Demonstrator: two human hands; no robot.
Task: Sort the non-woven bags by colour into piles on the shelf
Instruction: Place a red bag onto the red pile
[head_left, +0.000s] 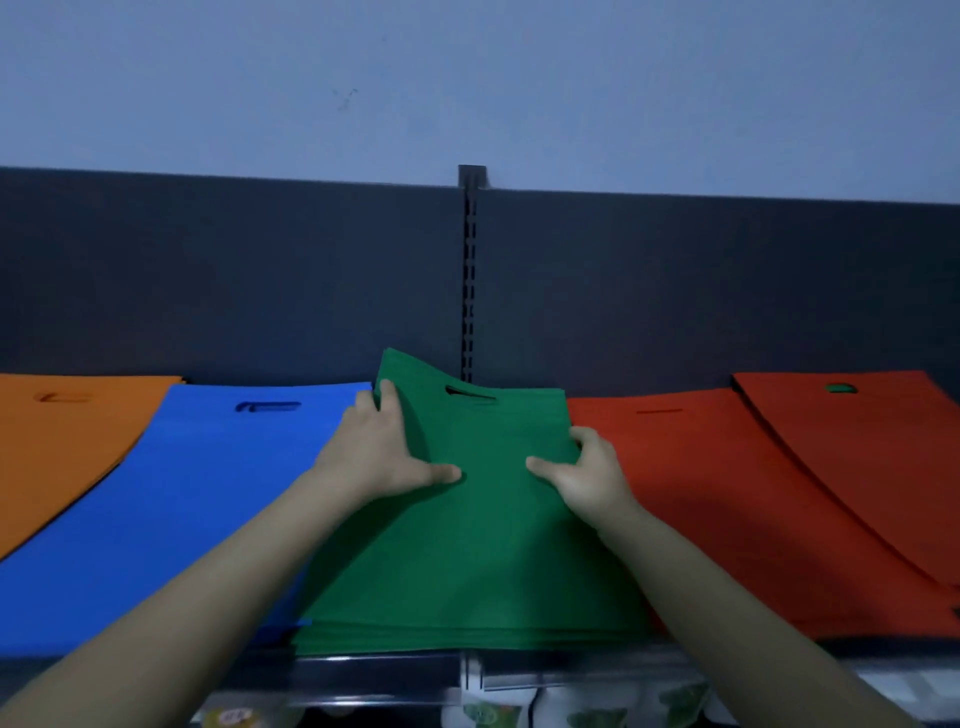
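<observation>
A stack of green non-woven bags (467, 561) lies in the middle of the shelf (389, 670), its handle slot at the far end. My left hand (374, 452) holds the top green bag at its left edge, thumb laid flat on top and fingers up by the raised far-left corner. My right hand (587, 478) grips the same bag's right edge, thumb on top and fingers curled over the side. A blue pile (182, 493) lies to the left, then an orange pile (62, 441). A red pile (727, 493) lies to the right.
More red bags (857, 441) overlap the red pile at the far right, with green showing through their handle hole. A dark back panel with a slotted upright (469, 286) closes off the shelf behind. Packaged goods (488, 714) sit on the level below.
</observation>
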